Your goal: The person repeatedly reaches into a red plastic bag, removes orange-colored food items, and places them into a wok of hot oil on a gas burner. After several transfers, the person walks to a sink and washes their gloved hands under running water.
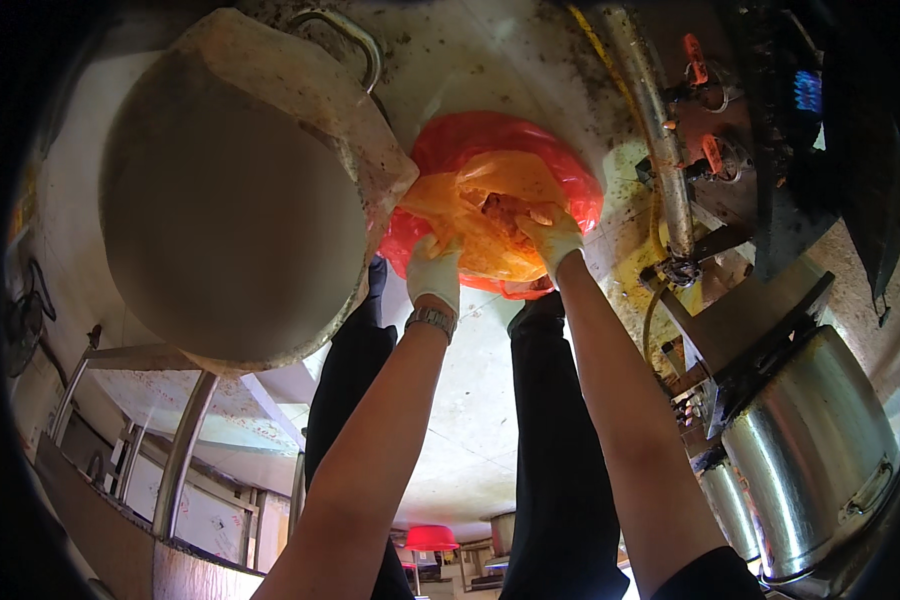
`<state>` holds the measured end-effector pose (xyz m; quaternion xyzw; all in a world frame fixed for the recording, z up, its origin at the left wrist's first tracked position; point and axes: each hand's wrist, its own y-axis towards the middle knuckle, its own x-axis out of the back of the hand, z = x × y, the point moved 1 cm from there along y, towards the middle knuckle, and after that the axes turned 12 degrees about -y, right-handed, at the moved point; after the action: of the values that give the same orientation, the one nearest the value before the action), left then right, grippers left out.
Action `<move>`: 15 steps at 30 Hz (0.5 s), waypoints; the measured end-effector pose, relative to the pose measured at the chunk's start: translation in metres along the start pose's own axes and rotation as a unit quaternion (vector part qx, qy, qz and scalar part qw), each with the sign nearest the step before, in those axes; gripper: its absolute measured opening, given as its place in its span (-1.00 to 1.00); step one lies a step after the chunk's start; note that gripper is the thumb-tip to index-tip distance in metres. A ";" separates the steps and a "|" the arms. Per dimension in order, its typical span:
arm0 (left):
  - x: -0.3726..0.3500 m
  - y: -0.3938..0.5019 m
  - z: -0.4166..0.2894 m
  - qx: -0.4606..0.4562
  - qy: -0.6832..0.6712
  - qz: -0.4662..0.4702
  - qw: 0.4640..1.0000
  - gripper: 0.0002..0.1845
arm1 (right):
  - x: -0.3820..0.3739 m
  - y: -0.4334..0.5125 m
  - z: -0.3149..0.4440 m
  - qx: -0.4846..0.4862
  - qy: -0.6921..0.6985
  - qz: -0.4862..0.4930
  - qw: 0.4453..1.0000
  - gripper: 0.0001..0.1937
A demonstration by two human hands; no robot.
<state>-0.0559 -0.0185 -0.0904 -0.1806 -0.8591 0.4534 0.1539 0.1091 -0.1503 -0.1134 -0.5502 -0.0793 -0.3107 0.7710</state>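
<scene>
My left hand (433,271), in a pale glove with a metal-band watch at the wrist, grips the near left edge of a translucent orange-yellow plastic bag (502,255). At the bag's mouth, my right hand (551,234), also gloved, has its fingers on reddish-brown chunks (504,210), which look like meat; whether it holds one is hard to tell. A larger red plastic bag (487,131) surrounds the yellow one, low over the floor between my feet. The bags' lower contents are hidden.
A large round vessel (232,202) with a handle and a plastic sheet over its rim stands at left, above a metal-legged stand (184,450). At right are a pipe (664,142) with red valve handles, a lit burner (808,91) and a steel stockpot (810,457). The floor is stained.
</scene>
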 end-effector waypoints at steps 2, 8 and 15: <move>0.000 0.001 0.002 0.003 -0.009 0.007 1.000 -0.61 | -0.011 0.001 0.015 0.093 -0.183 -0.080 0.975 -0.56; -0.002 0.001 0.000 0.002 0.040 0.004 0.999 -0.62 | -0.038 0.016 -0.016 0.150 -0.166 -0.093 0.970 -0.61; 0.003 0.002 0.002 0.003 0.172 -0.013 0.985 -0.47 | -0.042 -0.007 0.004 0.196 0.070 0.006 0.978 -0.68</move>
<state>-0.0594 -0.0173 -0.0933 -0.2444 -0.8207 0.4160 0.3060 0.0721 -0.1321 -0.1257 -0.3656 -0.0817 -0.3220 0.8695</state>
